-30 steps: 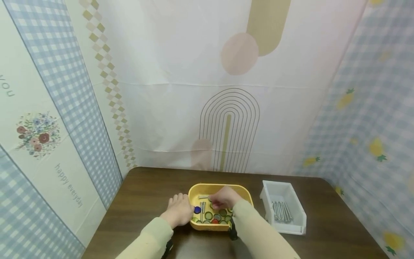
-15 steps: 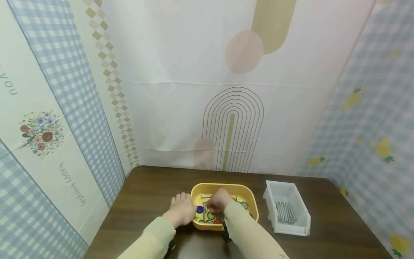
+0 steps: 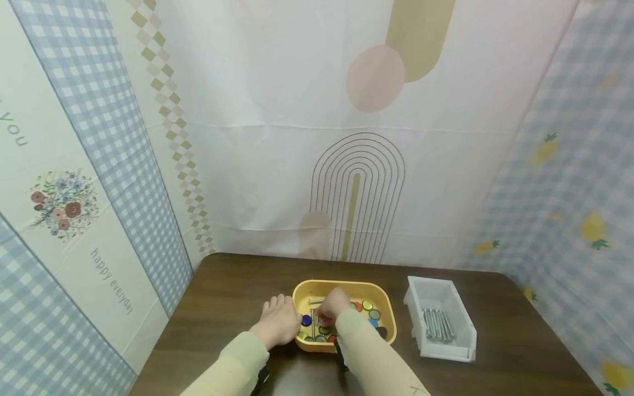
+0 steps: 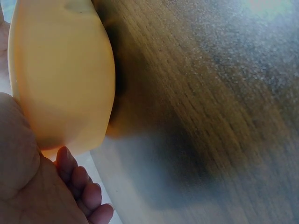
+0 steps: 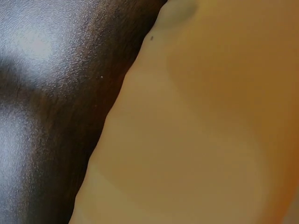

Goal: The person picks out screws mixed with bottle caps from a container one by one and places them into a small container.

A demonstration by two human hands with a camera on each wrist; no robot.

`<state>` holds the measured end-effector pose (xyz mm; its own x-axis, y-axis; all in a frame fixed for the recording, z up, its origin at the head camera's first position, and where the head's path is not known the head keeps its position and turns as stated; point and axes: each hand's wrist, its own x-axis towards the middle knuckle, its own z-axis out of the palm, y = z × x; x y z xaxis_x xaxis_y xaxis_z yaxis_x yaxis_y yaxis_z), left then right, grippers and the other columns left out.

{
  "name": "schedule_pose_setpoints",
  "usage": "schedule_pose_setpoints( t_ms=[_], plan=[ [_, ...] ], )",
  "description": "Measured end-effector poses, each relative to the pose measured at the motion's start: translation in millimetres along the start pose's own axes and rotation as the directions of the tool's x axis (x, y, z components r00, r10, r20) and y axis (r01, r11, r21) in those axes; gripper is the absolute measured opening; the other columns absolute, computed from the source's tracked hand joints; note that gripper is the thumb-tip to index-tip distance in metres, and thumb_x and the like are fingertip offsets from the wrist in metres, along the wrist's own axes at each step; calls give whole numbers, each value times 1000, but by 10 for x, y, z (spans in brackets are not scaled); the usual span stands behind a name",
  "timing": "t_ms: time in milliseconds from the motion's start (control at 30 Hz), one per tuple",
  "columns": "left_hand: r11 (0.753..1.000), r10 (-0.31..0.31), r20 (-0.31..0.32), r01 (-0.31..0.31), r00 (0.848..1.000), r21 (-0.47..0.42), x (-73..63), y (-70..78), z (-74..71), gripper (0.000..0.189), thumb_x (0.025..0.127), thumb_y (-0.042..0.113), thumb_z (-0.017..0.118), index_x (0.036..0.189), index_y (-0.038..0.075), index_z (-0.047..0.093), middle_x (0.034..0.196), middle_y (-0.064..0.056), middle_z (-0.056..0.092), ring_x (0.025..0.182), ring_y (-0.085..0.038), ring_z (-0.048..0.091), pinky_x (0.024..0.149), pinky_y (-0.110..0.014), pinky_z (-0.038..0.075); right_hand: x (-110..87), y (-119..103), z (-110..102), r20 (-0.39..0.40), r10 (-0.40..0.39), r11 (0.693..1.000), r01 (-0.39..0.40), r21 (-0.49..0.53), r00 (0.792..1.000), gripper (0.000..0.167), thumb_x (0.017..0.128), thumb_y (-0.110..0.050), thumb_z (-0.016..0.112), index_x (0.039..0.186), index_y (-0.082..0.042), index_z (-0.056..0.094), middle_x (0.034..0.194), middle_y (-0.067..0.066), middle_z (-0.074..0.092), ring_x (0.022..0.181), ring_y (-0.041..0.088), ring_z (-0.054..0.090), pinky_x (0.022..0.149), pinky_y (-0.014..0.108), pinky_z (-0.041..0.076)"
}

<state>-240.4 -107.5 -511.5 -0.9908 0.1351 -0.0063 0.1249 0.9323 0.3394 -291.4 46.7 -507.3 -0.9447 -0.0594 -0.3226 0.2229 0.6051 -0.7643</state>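
My left hand (image 3: 279,320) holds the left side of a yellow plastic tray (image 3: 346,284), thumb over the rim. In the left wrist view its fingers (image 4: 92,196) lie outside the tray wall. My right hand (image 3: 333,307) reaches down into the tray, fingers bent, right beside upright-lying metal bolts (image 3: 313,324). Its fingertips are largely hidden, and I cannot tell whether they pinch a bolt. Another bolt (image 3: 316,301) lies crosswise near the back wall. Around the hand are several bottle caps, including a dark blue cap (image 3: 306,320) and a yellow cap (image 3: 367,304).
A white open bin (image 3: 463,322) stands right of the tray and contains several bolts (image 3: 438,324) lying side by side. Both stand on a dark wooden table (image 3: 238,275). A patterned curtain (image 3: 257,176) hangs behind the table's far edge.
My right hand has moved left inside the tray, toward the bolts, uncovering caps on the right side. The left hand stays at the rim. The head view has shifted slightly.
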Motion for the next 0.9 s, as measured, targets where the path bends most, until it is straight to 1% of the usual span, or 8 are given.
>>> schedule_pose_setpoints(
  t_ms=[100, 333, 500, 633, 800, 900],
  plan=[
    [1000, 3, -2, -3, 1000, -2, -2, -8, 10, 33, 93, 29, 54, 99, -3, 51, 89, -12, 42, 89, -31, 41, 84, -50, 33, 4, 6, 24, -4, -15, 1000, 15, -21, 1000, 9, 77, 5, 70, 68, 8, 67, 59, 14, 63, 48, 21, 63, 47, 31, 51],
    [1000, -6, 4, 6, 1000, -1, -3, -26, 28, 34, 93, 29, 54, 101, -4, 50, 90, -13, 42, 91, -32, 41, 86, -50, 33, 12, 10, 59, -20, -34, 999, 33, -20, 999, 19, 74, 8, 70, 57, 4, 62, 52, 12, 59, 42, 18, 57, 43, 28, 49],
    [1000, -2, 2, 2, 1000, 1, 13, -25, 38, 33, 93, 29, 54, 101, -4, 50, 90, -13, 42, 91, -32, 41, 85, -50, 33, 6, -1, 70, -37, -34, 998, 33, -45, 999, 19, 75, 7, 70, 58, 3, 62, 53, 12, 60, 44, 20, 60, 44, 30, 50],
    [1000, -1, -3, 1, 1000, 2, 18, -18, 36, 33, 93, 29, 54, 100, -4, 50, 90, -13, 42, 90, -32, 41, 84, -50, 33, -3, -1, 66, -41, -38, 996, 34, -80, 998, 18, 76, 5, 69, 59, 3, 63, 54, 13, 62, 44, 20, 60, 43, 29, 48],
    [1000, -1, -12, 1, 1000, 8, 20, -3, 39, 33, 92, 28, 55, 99, -3, 50, 89, -13, 43, 89, -32, 42, 83, -50, 33, 2, 17, 45, -27, -29, 996, 26, -87, 999, 16, 77, 2, 69, 61, 4, 66, 54, 13, 61, 44, 19, 58, 42, 28, 45],
    [1000, -2, -9, 2, 1000, 12, 22, -12, 36, 34, 92, 29, 55, 100, -3, 51, 90, -13, 43, 90, -32, 42, 84, -50, 33, 7, 18, 45, -17, -19, 997, 18, -71, 1000, 17, 78, 1, 70, 61, 3, 65, 53, 11, 60, 44, 18, 58, 44, 28, 46]
  ],
)
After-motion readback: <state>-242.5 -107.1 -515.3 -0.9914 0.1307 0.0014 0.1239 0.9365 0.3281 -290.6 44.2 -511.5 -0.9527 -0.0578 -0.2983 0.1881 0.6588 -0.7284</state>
